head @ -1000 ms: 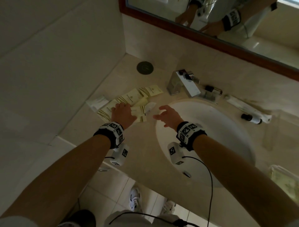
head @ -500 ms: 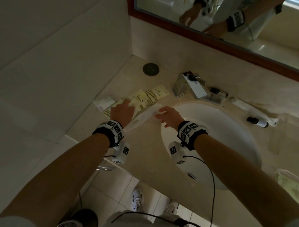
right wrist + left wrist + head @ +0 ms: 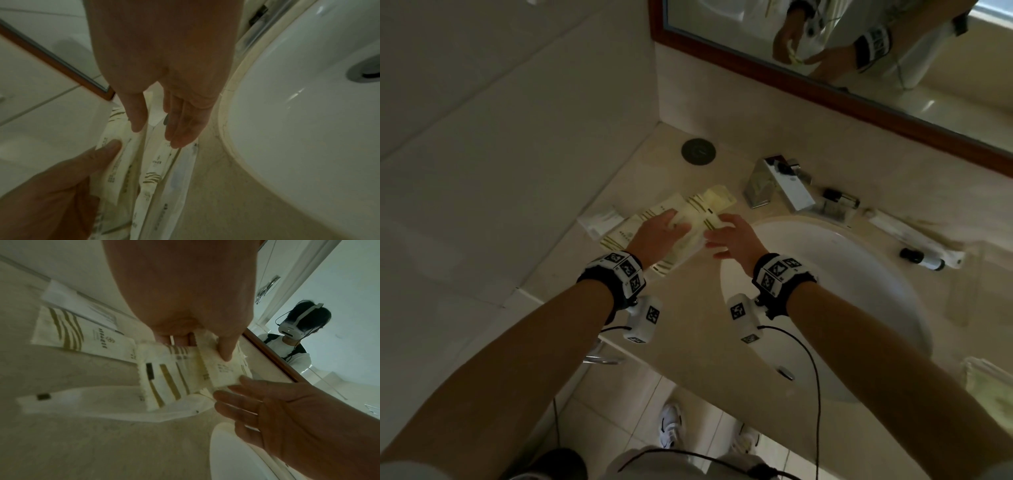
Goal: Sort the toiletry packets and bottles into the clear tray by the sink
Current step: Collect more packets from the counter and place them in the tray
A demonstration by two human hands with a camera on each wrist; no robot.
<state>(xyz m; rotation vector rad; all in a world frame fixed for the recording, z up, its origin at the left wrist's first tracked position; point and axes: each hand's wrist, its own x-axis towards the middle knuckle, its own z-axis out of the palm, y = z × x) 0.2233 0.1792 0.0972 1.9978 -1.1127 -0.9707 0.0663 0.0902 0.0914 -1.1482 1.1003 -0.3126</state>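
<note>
The cream packets (image 3: 690, 219) lie in an overlapping fan on the counter (image 3: 688, 342), at its left end between the side wall and the sink (image 3: 859, 291), with a white packet (image 3: 602, 219) at the wall side of the pile. The left hand (image 3: 659, 233) pinches one small packet from the top of the fan, thumb (image 3: 225, 347) pressing it against the fingers underneath, as the left wrist view shows. The right hand (image 3: 732, 238) holds nothing: its fingers (image 3: 180, 128) are straight and relaxed, just touching the packet edges nearest the sink. To do this step well, the person should likely square the loose packets into one stack with both hands before lifting, since the slick wrappers slide over one another and a single pinch may shed the lower ones. The right hand could sweep the long clear-wrapped packet (image 3: 115, 404) under the others as a base. Small bottles (image 3: 839, 202) and a wrapped tube (image 3: 917, 240) lie along the back edge beyond the tap (image 3: 777, 185). A clear tray (image 3: 989, 394), it seems, sits at the counter's right end, so the stack must cross over the sink; a firm two-handed grip would keep any packet from dropping into it.
</note>
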